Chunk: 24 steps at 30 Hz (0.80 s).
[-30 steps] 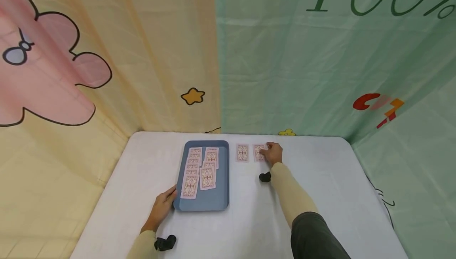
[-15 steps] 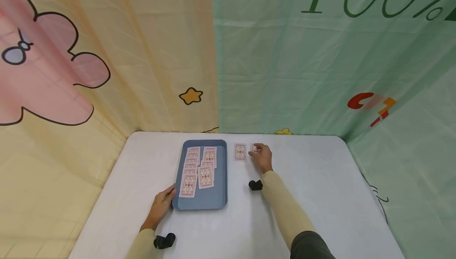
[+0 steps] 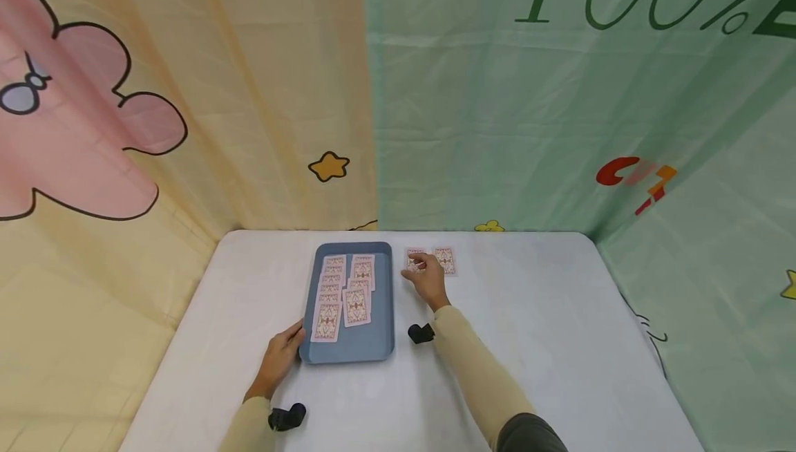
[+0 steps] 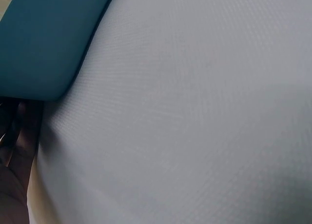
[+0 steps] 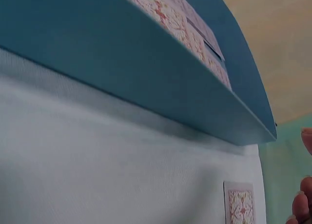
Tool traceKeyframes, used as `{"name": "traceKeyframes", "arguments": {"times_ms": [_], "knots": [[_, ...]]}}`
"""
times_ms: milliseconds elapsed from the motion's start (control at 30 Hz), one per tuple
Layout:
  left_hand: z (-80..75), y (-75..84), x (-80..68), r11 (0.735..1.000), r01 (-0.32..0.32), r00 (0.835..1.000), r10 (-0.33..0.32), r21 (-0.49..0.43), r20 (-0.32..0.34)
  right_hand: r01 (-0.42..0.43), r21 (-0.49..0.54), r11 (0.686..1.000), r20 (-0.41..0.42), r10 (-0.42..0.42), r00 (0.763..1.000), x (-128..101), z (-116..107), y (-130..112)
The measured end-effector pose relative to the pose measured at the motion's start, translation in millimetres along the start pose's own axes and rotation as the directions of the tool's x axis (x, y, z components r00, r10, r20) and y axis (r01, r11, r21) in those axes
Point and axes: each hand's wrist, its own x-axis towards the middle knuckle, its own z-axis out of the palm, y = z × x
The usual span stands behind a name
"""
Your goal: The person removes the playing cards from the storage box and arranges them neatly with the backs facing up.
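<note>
In the head view, a blue tray [image 3: 348, 350] holds two overlapping columns of face-down playing cards [image 3: 326, 321] with red-patterned backs. Against the tray's left side rests my left hand [image 3: 276, 363], its fingers fairly straight; the left wrist view shows its fingers [image 4: 19, 146] at the tray's lower corner. My right hand [image 3: 430, 285] is over a single face-down card [image 3: 413, 252] right of the tray, partly covering it. Thumb and fingers are spread apart with nothing visible between them. Another face-down card [image 3: 445, 261] lies just right of that hand.
A white-covered table [image 3: 528, 341] carries everything. Printed curtains [image 3: 485, 127] hang along its back and sides. Black straps with small rounded pieces [image 3: 421, 333] are on both wrists. The tray's raised wall [image 5: 146, 87] fills much of the right wrist view.
My right hand has moved left from the right-hand loose card to the left-hand one, and both cards remain on the table. The left hand stays at the tray. The view has shifted slightly.
</note>
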Motion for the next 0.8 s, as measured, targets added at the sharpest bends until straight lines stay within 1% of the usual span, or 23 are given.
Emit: {"name": "traceKeyframes", "arguments": {"times_ms": [200,333,467,600,800], "knots": [[-0.5,1.2,-0.2,1.000,0.013,1.000,-0.013,-0.011,0.008,0.040,0.005,0.999,0.046,-0.040,0.998,-11.7,20.9,-14.3],[-0.5,0.2,0.6,1.000,0.015,1.000,-0.015,-0.012,0.012,0.087,0.034,0.996,0.078,-0.090,0.993,-19.7,31.0,-23.1],[-1.1,1.6,1.3,1.000,0.022,1.000,-0.022,-0.013,0.018,0.117,0.067,0.991,0.103,-0.123,0.987,-25.3,41.5,-30.3],[-1.3,2.4,1.2,0.999,0.034,0.999,-0.034,-0.015,0.029,0.107,0.064,0.992,0.137,-0.115,0.984,-29.5,52.6,-34.8],[-1.4,0.0,1.5,1.000,0.021,0.999,-0.021,-0.008,0.026,0.124,0.040,0.991,0.202,-0.130,0.971,-34.1,70.2,-38.0]]}}
